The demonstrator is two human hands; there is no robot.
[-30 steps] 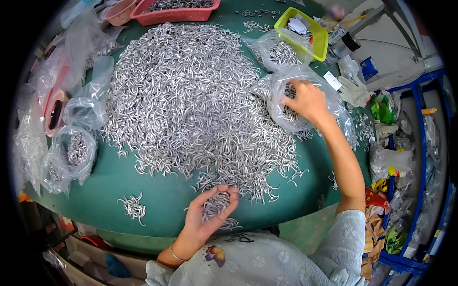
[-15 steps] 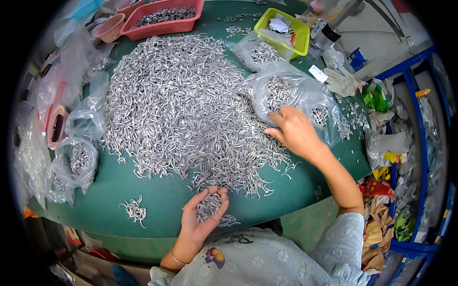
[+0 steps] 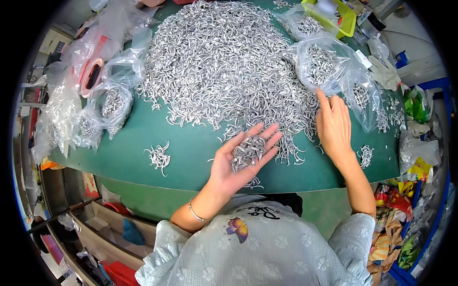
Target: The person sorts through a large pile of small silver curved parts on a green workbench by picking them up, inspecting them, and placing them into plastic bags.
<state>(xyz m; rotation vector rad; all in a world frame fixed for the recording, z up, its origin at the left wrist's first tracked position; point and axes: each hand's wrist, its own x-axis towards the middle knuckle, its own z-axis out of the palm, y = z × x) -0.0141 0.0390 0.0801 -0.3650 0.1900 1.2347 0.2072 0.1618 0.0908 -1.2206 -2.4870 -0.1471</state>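
Note:
My left hand is palm up, fingers spread a little, cradling a handful of small curved metal pieces. It hovers over the near edge of a large pile of similar silvery, hook-like pieces. At the pile's right side is my right hand, back upward. Its index finger stretches toward the rim of a clear plastic bag that holds more metal pieces; whether it touches the bag I cannot tell. The other fingers are loosely bent, and nothing shows in them.
Small clusters lie on the green table: a left heap and a right heap. More filled bags stand at left. A yellow-green basket and a white glove are at far right, beside a blue rack.
The view has tilted and turned, so the table sits higher and further right in it. My left hand has lifted and spread from a tighter cup. My right index finger now points out.

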